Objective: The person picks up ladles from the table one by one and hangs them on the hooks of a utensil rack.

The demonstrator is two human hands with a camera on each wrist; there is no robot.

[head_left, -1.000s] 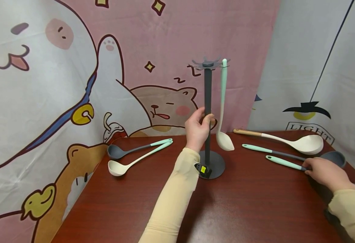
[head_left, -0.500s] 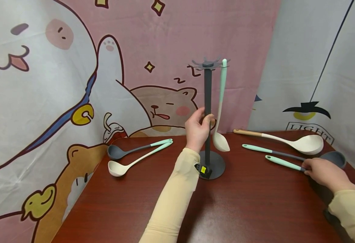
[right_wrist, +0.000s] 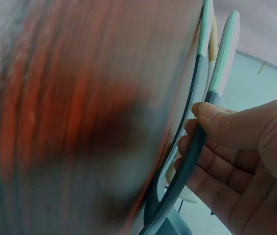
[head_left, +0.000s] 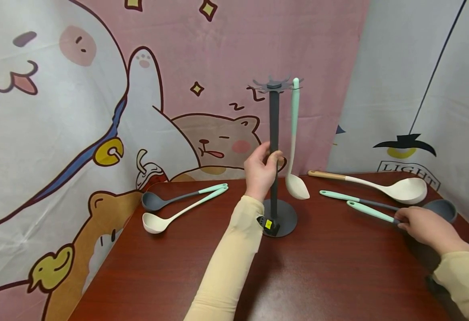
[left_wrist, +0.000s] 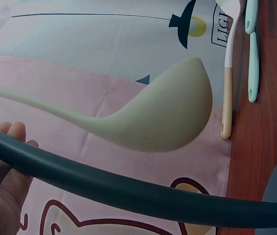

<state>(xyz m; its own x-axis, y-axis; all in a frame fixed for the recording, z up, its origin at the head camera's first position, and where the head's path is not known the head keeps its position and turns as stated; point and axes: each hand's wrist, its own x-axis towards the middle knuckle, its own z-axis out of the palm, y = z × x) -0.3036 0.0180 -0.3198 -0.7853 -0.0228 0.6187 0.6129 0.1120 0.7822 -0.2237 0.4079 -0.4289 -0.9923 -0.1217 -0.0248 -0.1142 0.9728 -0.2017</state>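
My left hand (head_left: 261, 171) grips the dark grey post (head_left: 274, 120) of an upright utensil stand with a ring of hooks (head_left: 274, 84) on top. From one hook hangs a white ladle (head_left: 297, 186) by its mint handle, just right of the post; its bowl fills the middle of the left wrist view. At the right, my right hand (head_left: 429, 229) pinches the grey shaft (right_wrist: 192, 152) of a mint-handled utensil (head_left: 371, 211) between thumb and fingers. That utensil's head is hidden behind the hand. Its handle points left, toward the stand.
Behind the right hand lie a mint-handled grey ladle (head_left: 441, 208) and a larger white ladle (head_left: 407, 191) with a wooden handle. At the left of the table (head_left: 318, 267) rest a grey ladle (head_left: 153, 200) and a white ladle (head_left: 155, 222). A printed cloth (head_left: 318, 40) hangs behind.
The hanging ladle has swung left toward the post and back right. My right hand has shifted slightly left with its utensil, whose handle end sits a little higher. The left hand stays put.
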